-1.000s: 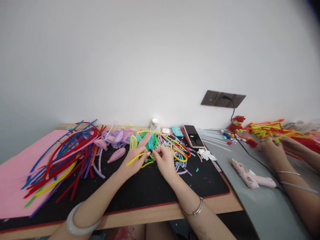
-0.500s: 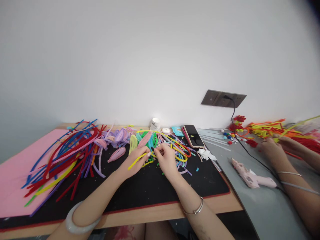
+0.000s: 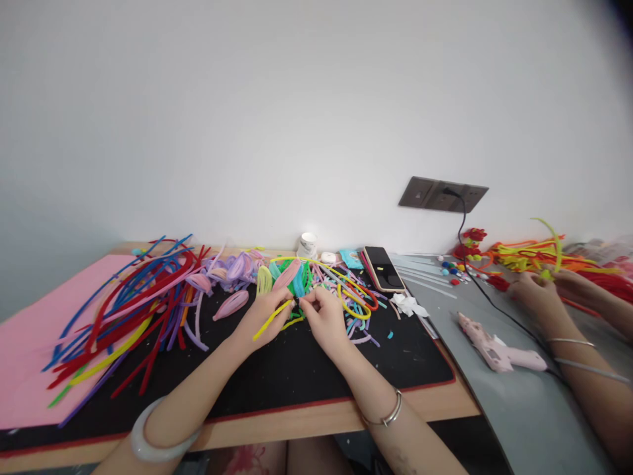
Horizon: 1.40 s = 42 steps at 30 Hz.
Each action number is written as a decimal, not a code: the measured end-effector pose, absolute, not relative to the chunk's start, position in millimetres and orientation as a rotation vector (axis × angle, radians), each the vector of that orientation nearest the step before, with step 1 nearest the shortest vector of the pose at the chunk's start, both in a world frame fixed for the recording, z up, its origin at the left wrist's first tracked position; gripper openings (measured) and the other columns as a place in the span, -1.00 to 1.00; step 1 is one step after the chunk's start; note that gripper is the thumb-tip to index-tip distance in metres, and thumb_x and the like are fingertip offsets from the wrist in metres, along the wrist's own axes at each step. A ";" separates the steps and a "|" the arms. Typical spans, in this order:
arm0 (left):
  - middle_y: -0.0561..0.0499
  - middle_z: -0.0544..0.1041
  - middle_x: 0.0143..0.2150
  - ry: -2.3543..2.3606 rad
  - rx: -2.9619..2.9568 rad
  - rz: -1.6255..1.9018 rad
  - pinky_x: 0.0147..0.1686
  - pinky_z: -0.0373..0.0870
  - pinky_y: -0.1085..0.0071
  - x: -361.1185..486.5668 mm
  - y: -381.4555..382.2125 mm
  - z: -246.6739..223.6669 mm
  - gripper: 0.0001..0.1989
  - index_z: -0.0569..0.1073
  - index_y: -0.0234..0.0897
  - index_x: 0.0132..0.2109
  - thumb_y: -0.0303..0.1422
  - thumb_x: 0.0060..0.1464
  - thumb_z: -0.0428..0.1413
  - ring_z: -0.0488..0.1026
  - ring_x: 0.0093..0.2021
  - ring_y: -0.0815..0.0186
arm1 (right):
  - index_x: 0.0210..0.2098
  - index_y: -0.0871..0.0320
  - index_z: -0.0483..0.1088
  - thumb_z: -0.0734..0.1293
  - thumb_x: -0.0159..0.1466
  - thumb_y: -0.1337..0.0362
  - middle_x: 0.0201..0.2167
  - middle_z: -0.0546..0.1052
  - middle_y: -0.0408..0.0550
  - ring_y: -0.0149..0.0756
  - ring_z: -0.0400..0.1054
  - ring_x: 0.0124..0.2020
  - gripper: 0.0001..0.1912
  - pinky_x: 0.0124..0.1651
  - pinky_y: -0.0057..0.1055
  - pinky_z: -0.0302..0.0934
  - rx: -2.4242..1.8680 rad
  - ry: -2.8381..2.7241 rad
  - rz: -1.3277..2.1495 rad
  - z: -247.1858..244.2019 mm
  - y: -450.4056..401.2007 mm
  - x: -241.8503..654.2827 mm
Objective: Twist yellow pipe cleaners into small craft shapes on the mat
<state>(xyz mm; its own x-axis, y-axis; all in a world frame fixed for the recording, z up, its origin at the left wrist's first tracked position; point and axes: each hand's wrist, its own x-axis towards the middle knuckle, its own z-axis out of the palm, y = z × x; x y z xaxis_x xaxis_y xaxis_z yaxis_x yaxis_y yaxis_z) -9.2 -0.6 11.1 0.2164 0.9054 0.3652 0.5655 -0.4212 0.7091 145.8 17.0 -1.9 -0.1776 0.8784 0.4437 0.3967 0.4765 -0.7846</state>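
Over the middle of the black mat, my left hand [image 3: 267, 315] is closed on a yellow pipe cleaner [image 3: 270, 320], whose free end sticks out toward me. My right hand [image 3: 324, 320] meets it in a pinch, its fingertips close to my left fingers. A small dark piece [image 3: 296, 300] shows between the two sets of fingertips. What exactly the right fingers grip is hidden. Just behind my hands lie bundles of pipe cleaners: a pink one [image 3: 287, 274], a pale yellow one [image 3: 264, 282] and a green one [image 3: 306, 272].
Loose red, blue and yellow pipe cleaners [image 3: 133, 297] spread left over a pink sheet [image 3: 30, 369]. At the back stand a white cup [image 3: 307, 245] and a phone [image 3: 383, 269]. On the grey table to the right lies a pink glue gun [image 3: 499, 349], beside another person's hands [image 3: 537, 297].
My right fingertips have moved slightly left, closer to my left fingers, and the dark piece now shows between them. The other person's yellow pipe cleaner has swung to a more upright curve.
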 end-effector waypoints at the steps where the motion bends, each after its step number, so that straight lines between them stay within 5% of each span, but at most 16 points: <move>1: 0.08 0.34 -0.58 1.377 2.057 1.096 -0.53 0.14 0.47 -8.7 -1.1 10.3 -0.85 0.34 -0.26 -0.45 -0.37 0.04 -0.04 0.24 -0.57 0.37 | -0.57 0.16 0.25 0.26 0.16 0.29 -0.59 0.29 -0.16 -0.42 0.16 -0.54 -0.81 -0.46 -0.48 0.04 -1.071 -1.776 0.635 -1.8 16.1 145.3; 10: 0.13 0.33 -0.59 1.293 1.632 1.244 -0.47 0.22 0.48 -5.3 -4.9 14.8 -0.78 0.34 -0.31 -0.39 -0.26 0.10 -0.03 0.29 -0.55 0.40 | -0.44 0.17 0.33 0.24 0.18 0.27 -0.54 0.32 -0.15 -0.44 0.15 -0.55 -0.88 -0.48 -0.48 0.07 -0.994 -1.622 0.777 2.7 9.5 140.9; 15: 0.15 0.31 -0.59 1.272 1.638 1.283 -0.47 0.20 0.49 -7.7 -5.7 12.6 -0.79 0.34 -0.30 -0.38 -0.26 0.11 -0.01 0.26 -0.55 0.43 | -0.47 0.15 0.20 0.27 0.14 0.21 -0.68 0.21 -0.29 -0.54 0.02 -0.71 -0.83 -0.66 -0.56 -0.09 -0.951 -1.355 1.216 3.2 10.9 138.3; 22: 0.16 0.33 -0.58 1.121 1.530 1.308 -0.58 0.14 0.52 -7.1 0.9 4.0 -0.78 0.30 -0.29 -0.38 -0.23 0.11 -0.01 0.18 -0.65 0.49 | -0.45 0.16 0.20 0.36 0.05 0.11 -0.61 0.35 -0.24 -0.58 0.05 -0.77 -0.70 -0.77 -0.60 -0.12 -0.773 -1.118 1.707 8.4 14.2 138.0; 42: 0.17 0.25 -0.65 1.179 1.558 1.195 -0.62 0.10 0.54 -6.5 -1.7 13.4 -0.74 0.24 -0.29 -0.51 -0.24 0.07 0.01 0.16 -0.67 0.50 | -0.51 0.17 0.22 0.26 0.14 0.13 -0.68 0.27 -0.26 -0.56 0.03 -0.73 -0.76 -0.70 -0.59 -0.11 -0.913 -1.443 1.357 5.3 16.6 141.8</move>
<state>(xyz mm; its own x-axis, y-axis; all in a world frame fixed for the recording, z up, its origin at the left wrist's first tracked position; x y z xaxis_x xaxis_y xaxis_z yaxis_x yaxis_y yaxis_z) -6.5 -1.7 13.4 0.1086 0.9734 0.2017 0.1889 -0.2194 0.9572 141.8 16.6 5.3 -0.2973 0.9455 0.1328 -0.0746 0.1157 -0.9905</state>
